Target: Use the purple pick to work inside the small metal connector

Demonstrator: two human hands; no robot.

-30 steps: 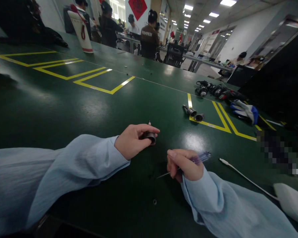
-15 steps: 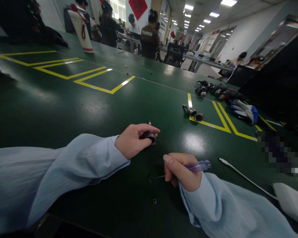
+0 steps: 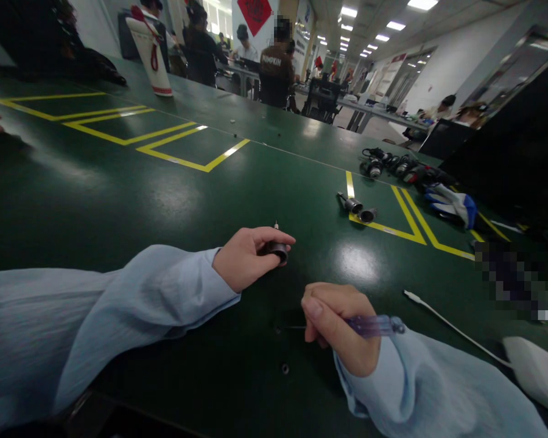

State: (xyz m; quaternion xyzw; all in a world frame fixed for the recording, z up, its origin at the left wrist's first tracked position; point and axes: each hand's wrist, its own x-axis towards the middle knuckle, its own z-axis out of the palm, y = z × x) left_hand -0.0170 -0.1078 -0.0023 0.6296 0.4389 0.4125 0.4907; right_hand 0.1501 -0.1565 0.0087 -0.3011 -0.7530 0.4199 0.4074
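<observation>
My left hand point(image 3: 243, 259) rests on the green table point(image 3: 119, 201) and pinches a small dark metal cylinder point(image 3: 277, 250) between thumb and fingers, a thin pin sticking up behind it. My right hand point(image 3: 338, 325) is closed around a screwdriver with a clear purple handle point(image 3: 374, 325). Its thin shaft points left and its tip point(image 3: 278, 329) touches the table beside a tiny dark part. Another small screw point(image 3: 284, 368) lies nearer the table's front edge.
Two metal cylinders point(image 3: 358, 208) lie on the yellow floor-tape lines at right, with black parts point(image 3: 383, 164) and a blue-white glove point(image 3: 452, 204) beyond. A white cable point(image 3: 452, 328) runs to a white object at far right. People work at tables behind; another person's hand shows at far left.
My right hand has swung the screwdriver so its shaft lies flatter, pointing left with the tip down on the table. My left hand has kept still on the cylinder.
</observation>
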